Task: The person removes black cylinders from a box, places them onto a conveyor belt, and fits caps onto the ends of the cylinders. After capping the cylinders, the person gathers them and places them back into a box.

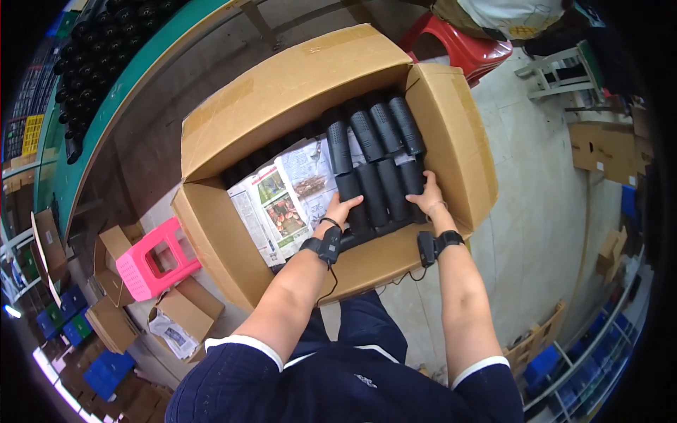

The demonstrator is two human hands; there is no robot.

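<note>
A large open cardboard box [296, 74] stands in front of me, with newspaper sheets [310, 173] spread inside. On its right side lie two rows of black plastic cylinders; the far row [384, 127] shows a dotted, textured surface. My left hand [343, 210] presses against the left end of the near row of black cylinders [372, 194]. At that row's right end, my right hand [429, 197] has its thumb and fingers around the last cylinder. Together the hands clasp the row from both sides. Some fingers are hidden behind the cylinders.
A green-edged table [127, 106] at the far left carries stacked black cylinders [106, 53]. A pink stool [159, 261] and smaller cartons [187, 317] stand left of the box. Beyond it are a red stool [472, 56] and part of another person [511, 14].
</note>
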